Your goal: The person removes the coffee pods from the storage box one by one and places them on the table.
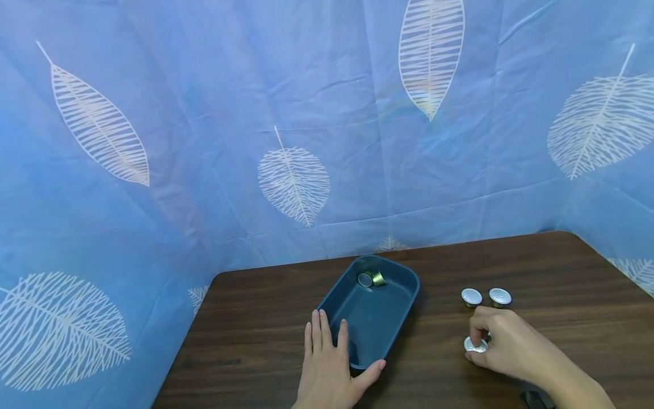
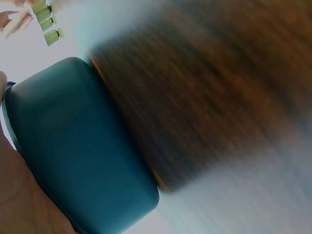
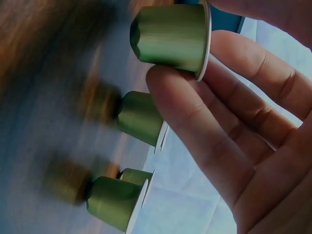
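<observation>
My right hand (image 1: 506, 341) pinches a green coffee capsule (image 3: 170, 36) with a silver lid, lid up, between thumb and fingers. Whether its base touches the table cannot be told. Behind it in the right wrist view another green capsule (image 3: 141, 118) stands on the table, with two more farther off. Two of the standing capsules, one on the left (image 1: 471, 297) and one on the right (image 1: 499, 296), show just beyond the hand. Straight fingers of my left hand (image 1: 327, 372) rest along the left rim of a dark blue tray (image 1: 375, 326), the thumb spread by its near end.
Inside the tray's far end lie two capsules, one with its lid facing me (image 1: 365, 279) and one on its side (image 1: 378, 278). A brown wooden table (image 1: 245, 341) bears everything. Behind it hangs a blue leaf-print cloth (image 1: 214, 170). A small black object (image 1: 533, 399) shows beneath the right forearm.
</observation>
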Motion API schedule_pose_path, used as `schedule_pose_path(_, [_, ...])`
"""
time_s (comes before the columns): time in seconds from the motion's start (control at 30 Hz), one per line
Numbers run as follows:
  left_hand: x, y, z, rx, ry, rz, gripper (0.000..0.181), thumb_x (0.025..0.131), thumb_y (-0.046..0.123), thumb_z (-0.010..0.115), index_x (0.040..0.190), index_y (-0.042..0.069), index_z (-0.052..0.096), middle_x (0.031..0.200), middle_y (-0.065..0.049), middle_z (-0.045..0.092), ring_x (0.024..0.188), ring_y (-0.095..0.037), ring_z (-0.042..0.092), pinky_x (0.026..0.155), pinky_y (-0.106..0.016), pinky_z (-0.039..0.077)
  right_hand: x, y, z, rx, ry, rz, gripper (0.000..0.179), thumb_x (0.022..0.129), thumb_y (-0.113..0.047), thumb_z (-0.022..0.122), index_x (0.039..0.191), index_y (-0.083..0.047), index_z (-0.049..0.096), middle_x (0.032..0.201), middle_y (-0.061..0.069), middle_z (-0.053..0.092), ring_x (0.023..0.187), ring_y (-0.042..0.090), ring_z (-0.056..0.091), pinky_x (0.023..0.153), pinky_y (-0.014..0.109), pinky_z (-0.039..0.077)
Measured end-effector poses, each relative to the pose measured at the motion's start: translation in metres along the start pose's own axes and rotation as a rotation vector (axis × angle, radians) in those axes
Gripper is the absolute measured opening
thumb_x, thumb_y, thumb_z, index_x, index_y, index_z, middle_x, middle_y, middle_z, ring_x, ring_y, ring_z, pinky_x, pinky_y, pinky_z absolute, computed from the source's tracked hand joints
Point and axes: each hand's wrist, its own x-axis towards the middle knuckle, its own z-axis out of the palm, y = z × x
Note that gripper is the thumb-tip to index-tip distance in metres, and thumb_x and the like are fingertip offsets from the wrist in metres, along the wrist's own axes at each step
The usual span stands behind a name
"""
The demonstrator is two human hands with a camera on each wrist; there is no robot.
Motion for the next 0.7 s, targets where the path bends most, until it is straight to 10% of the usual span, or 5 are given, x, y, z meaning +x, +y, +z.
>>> schedule_pose_path(0.7, [0.000, 0.000, 0.000, 0.010, -0.017, -0.005, 0.112, 0.086, 0.096, 0.047, 0.161, 0.012, 0.051, 0.177, -0.028, 0.024, 0.166, -0.047, 0.021, 0.132, -0.065, 0.024, -0.009, 0.008, -0.011, 0.109, -0.141, -0.016, 0.040, 0.074, -0.017, 0.098, 0.077, -0.024, 0.059, 0.082, -0.018, 0.054, 0.072, -0.007, 0.046, 0.058, 0.021, 0.041])
